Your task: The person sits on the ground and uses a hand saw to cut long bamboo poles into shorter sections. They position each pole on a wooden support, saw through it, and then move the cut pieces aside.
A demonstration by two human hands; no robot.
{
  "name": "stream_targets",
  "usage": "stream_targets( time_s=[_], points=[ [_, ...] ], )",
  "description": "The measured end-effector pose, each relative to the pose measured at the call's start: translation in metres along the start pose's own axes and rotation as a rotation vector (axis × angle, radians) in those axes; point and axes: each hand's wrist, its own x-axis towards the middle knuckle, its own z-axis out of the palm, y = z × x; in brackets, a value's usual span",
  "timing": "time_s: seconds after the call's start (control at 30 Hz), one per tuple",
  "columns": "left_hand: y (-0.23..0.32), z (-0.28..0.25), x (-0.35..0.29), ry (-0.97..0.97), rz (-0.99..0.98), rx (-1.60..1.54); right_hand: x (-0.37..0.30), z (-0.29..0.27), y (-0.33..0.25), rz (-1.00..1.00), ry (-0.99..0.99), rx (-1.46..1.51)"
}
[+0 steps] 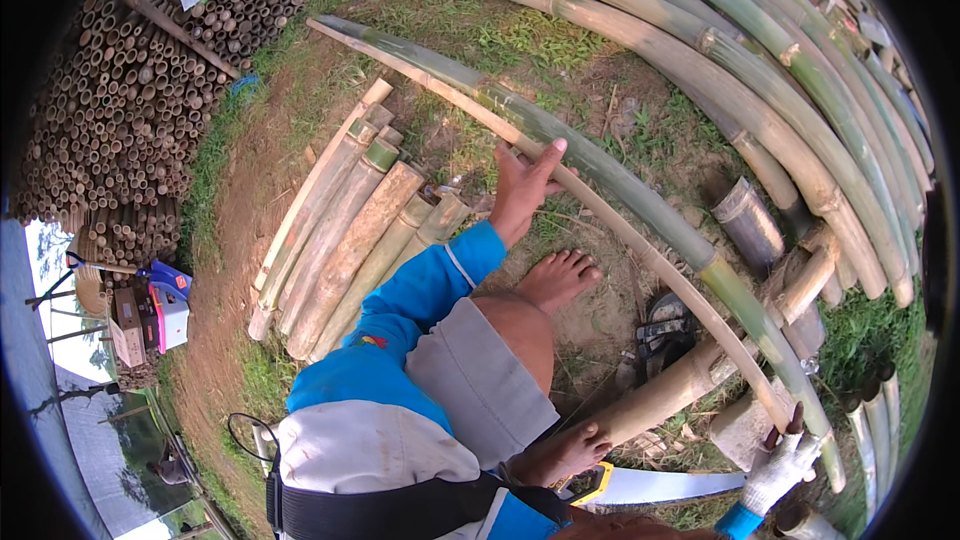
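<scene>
Nearest, a hand saw [665,487] with a yellow-edged handle lies beside one bare foot [565,452], its pale blade reaching right. At the near right is the right hand [778,465], in a whitish glove with bare fingertips; its fingers are closed around the near end of a long tan bamboo stick [655,258]. Just left of this hand, a thick bamboo log [655,402] slants across the ground, the near foot against it. A black sandal [667,323] sits beyond the log, and the other bare foot [560,277] rests flat on the soil.

Farther off, the bare left hand [520,190] has its thumb and fingers closed around the stick's middle stretch. The stick runs from near right to far left, alongside a green bamboo pole [650,208]; the two come together at their far end. Left of the left hand, several short bamboo lengths [345,250] lie side by side on the ground.

To the far right, a row of long bamboo poles [760,105] curves across the grass, with a short dark-sided bamboo piece [752,227] near them. At the far left rises a big stack of cut bamboo [125,105], round ends showing, with a pink and white box [172,315] near its foot
</scene>
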Motion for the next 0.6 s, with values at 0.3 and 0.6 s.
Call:
stream_targets(
  time_s=[0.3,0.6],
  points=[
    [-0.040,-0.025,0.029,-0.064,-0.146,0.401,0.065,0.021,0.014,-0.016,-0.135,-0.055],
    [-0.068,-0.036,0.045,-0.170,-0.100,0.708,0.019,0.032,0.030,0.010,-0.151,0.041]
  ],
)
